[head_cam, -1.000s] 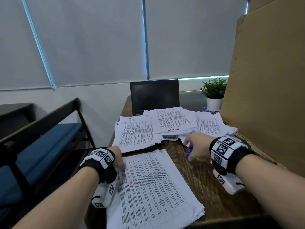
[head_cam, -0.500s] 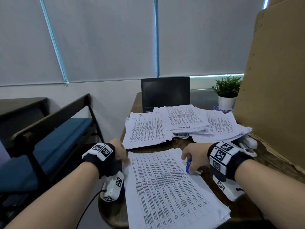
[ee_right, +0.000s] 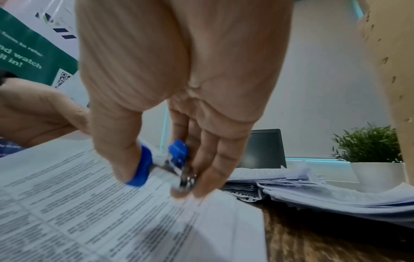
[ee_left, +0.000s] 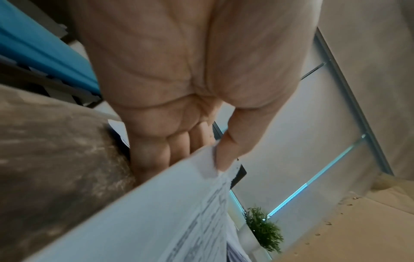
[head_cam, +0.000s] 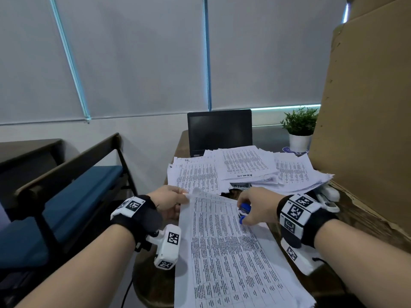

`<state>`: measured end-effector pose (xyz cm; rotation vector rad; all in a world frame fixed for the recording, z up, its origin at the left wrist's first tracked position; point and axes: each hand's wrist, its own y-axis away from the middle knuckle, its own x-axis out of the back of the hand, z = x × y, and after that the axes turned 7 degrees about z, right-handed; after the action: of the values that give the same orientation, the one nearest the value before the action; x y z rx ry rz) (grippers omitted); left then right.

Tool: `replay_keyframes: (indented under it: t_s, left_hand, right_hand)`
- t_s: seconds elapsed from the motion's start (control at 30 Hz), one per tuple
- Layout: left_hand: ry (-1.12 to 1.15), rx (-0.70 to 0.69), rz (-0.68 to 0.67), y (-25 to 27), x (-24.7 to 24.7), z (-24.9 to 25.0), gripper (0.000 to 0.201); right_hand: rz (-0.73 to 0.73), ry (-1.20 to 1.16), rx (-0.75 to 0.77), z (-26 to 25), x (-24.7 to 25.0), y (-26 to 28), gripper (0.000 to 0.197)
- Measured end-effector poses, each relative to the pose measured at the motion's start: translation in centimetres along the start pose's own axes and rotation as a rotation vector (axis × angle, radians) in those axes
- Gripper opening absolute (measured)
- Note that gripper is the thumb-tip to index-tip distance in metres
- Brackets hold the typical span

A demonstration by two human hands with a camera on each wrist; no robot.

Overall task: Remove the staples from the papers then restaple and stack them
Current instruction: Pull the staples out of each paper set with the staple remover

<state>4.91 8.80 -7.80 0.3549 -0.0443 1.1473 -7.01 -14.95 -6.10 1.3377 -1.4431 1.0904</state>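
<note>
Left hand (head_cam: pixel 168 202): grip pinching the near papers' (head_cam: pixel 233 258) 11 o'clock corner.
Right hand (head_cam: pixel 255 207): grip holding blue staple remover (head_cam: pixel 244 211) on the papers.

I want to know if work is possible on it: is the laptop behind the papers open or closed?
Open. The laptop has its screen standing upright behind the spread papers. The screen is dark, so it looks off.

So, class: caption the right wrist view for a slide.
Right hand grips a blue staple remover over the printed papers.
</note>
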Motion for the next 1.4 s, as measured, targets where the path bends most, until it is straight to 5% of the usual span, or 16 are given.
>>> replay_keyframes:
  t_s: [0.27,0.9,1.07,1.23,1.33,1.4]
  left_hand:
    - [0.005,-0.032,-0.133,0.7,-2.7,0.1,0.021]
    - [0.032,-0.08,-0.041,0.9,-5.2,1.2,0.013]
    - [0.004,-0.089,-0.044,-2.9,-4.7,-0.7,0.05]
    - [-0.047,-0.093,-0.016,-0.9,-5.0,0.4,0.034]
    - [-0.058,-0.087,-0.053,0.3,-5.9,1.0,0.053]
    - [-0.111,-0.117,-0.017,0.6,-6.4,1.1,0.032]
  right_hand:
    - [0.215,-0.068,0.053,-1.9,-1.0,-0.6,0.021]
    - [0.3,0.058,0.025,-4.0,-1.9,-0.8,0.039]
    - [0.329,0.076,0.074,-3.9,-2.2,-1.1,0.019]
    - [0.374,0.071,0.084,-3.7,-2.7,-1.0,0.02]
    - [0.38,0.042,0.079,-3.5,-2.9,-0.8,0.02]
    - [0.37,0.019,0.066,-3.5,-2.9,-0.7,0.017]
